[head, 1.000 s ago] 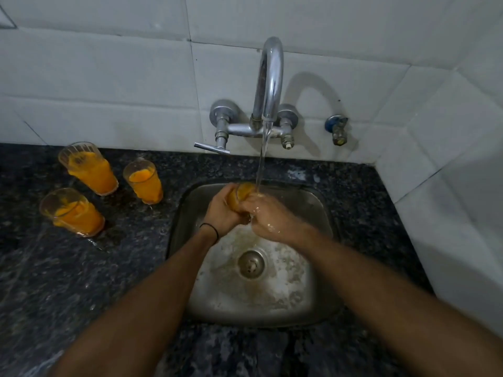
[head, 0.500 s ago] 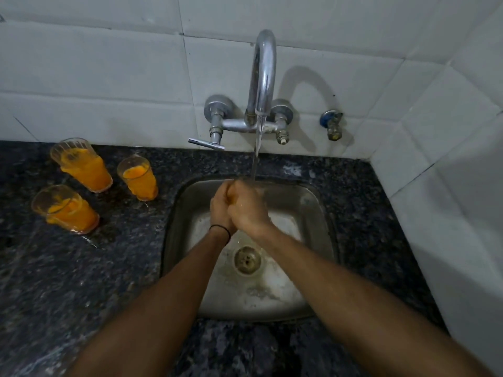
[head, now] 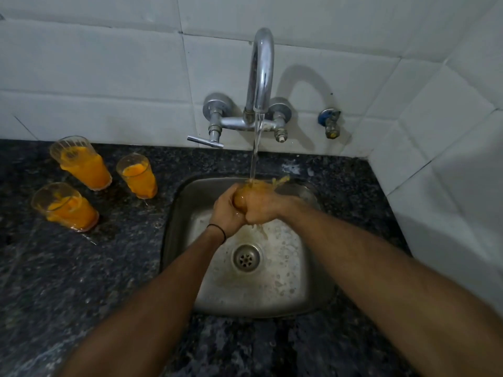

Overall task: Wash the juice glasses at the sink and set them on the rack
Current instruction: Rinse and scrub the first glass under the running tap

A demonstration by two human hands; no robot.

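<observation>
Over the steel sink [head: 315,300] both hands clasp one juice glass [head: 239,200], of which only an orange-tinted patch shows between the fingers. My left hand [head: 227,213] wraps it from the left and my right hand [head: 262,206] covers it from the right. Water from the tap [head: 261,72] falls onto the hands, and orange-tinted water splashes off the far side. Three glasses stand on the dark counter at the left, each holding orange juice: the back one [head: 81,161], the middle one [head: 138,176] and the nearest one [head: 65,206].
A dark speckled stone counter [head: 81,281] surrounds the sink. The drain [head: 246,258] lies in the middle of the basin. The tap's lever handle [head: 205,141] sticks out to the left. A small blue valve [head: 330,123] is on the white tiled wall. No rack is in view.
The hands have closed more tightly around the glass, hiding most of it. Orange-tinted water now sprays off under the stream. The three glasses on the counter have not moved.
</observation>
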